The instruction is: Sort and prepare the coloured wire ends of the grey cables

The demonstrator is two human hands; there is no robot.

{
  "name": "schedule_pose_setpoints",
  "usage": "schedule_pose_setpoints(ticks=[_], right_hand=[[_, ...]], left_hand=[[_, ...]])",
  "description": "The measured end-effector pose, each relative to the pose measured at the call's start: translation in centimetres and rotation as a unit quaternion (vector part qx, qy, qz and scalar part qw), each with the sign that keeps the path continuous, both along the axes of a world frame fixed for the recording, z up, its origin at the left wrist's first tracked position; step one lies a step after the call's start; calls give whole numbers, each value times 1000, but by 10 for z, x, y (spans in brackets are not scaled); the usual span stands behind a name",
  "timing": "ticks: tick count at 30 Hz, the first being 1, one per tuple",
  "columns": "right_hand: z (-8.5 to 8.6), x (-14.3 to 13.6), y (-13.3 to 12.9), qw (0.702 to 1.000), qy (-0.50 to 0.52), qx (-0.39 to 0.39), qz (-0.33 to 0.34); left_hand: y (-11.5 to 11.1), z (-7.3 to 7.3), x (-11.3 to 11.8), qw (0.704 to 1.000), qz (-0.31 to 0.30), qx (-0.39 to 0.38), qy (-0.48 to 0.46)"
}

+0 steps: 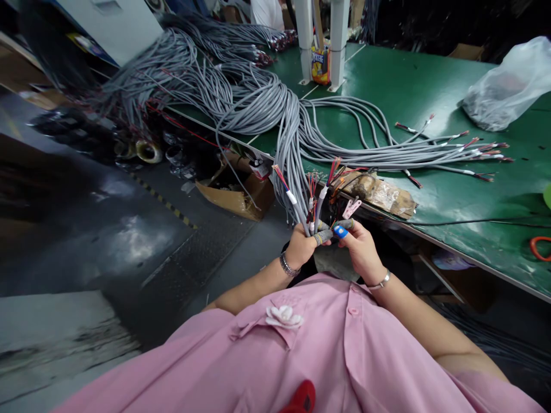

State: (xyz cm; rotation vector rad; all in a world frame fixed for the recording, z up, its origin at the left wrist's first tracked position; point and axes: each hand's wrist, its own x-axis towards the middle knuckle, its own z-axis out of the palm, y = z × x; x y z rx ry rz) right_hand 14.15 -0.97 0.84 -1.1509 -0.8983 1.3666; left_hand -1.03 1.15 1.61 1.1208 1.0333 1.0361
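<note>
My left hand [305, 245] is closed around the ends of several grey cables [289, 137], which hang down over the table edge. Their stripped tips fan out above the fist in red and blue wires [282, 178] with white wraps. Close beside it, my right hand [358, 244] pinches at thin wire ends between thumb and finger; the wires there are too small to tell apart. Grey finger covers sit on both hands, and a blue cover is on the right thumb. A pink clip [352, 209] stands just above my right fingers.
More grey cables [408, 154] lie across the green table [387, 80], with a large heap at the left. A taped cardboard piece [379, 194] is at the table edge. A plastic bag [503, 92] sits at right, and an open carton [241, 198] stands on the floor.
</note>
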Motion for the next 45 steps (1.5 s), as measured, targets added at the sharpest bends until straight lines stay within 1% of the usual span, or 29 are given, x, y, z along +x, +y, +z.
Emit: schedule_pose_setpoints(ticks=[6, 12, 18, 22, 28, 31, 35, 39, 41, 45], right_hand=[[-2, -1, -2, 1000, -12, -3, -1], [-3, -1, -6, 1000, 6, -11, 9], [-4, -2, -4, 999, 29, -23, 17], [-1, -6, -1, 999, 35, -22, 7], [-3, -9, 2, 1000, 22, -13, -15], [-4, -9, 1, 999, 23, -9, -21], [-8, -11, -2, 999, 29, 7, -36], [-11, -15, -3, 997, 56, 11, -46], [-12, -15, -3, 996, 80, -1, -40], [-14, -10, -2, 992, 121, -19, -2]], left_hand=[[0, -2, 0, 1000, 16, 6, 12], [1, -3, 0, 999, 42, -10, -25], [0, -3, -1, 999, 28, 12, -10], [0, -3, -1, 1000, 12, 16, 14], [0, -5, -1, 1000, 5, 17, 21], [0, -6, 0, 1000, 12, 15, 20], [0, -7, 1, 999, 33, 14, -8], [-1, -7, 2, 999, 46, 14, -23], [-1, -7, 1, 999, 44, 12, -16], [0, -6, -2, 999, 31, 10, 0]])
